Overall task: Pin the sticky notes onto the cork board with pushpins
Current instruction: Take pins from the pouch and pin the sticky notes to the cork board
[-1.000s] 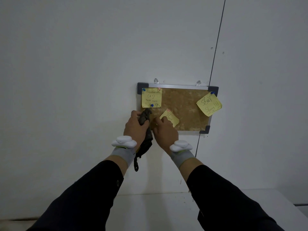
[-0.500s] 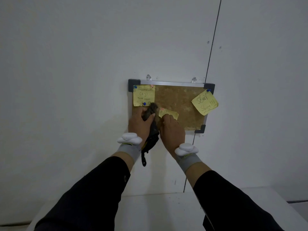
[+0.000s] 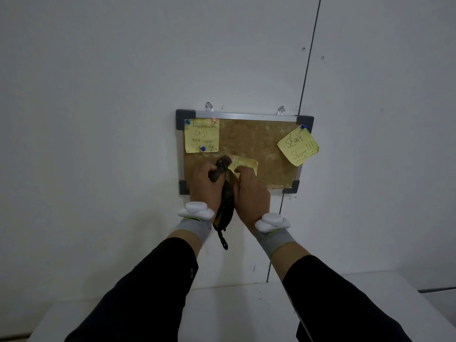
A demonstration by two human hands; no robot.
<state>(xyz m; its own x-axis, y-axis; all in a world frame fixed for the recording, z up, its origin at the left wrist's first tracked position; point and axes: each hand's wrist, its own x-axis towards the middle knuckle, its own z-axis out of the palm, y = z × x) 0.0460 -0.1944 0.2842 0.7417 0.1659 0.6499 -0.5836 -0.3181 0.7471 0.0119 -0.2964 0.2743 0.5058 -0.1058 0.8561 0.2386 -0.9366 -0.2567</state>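
The cork board [image 3: 249, 144] is hanging on the white wall in front of me from two clear hooks [image 3: 209, 106], and it is carrying three yellow sticky notes. One note [image 3: 201, 138] is sitting in its upper left corner, held by blue pushpins [image 3: 203, 148] and a pink one. Another [image 3: 298, 145] is hanging tilted at the upper right, overlapping the frame, under one blue pushpin [image 3: 304, 126]. A third [image 3: 243, 164] is lying near the lower middle. Below, a white bench [image 3: 234, 314] is standing against the wall.
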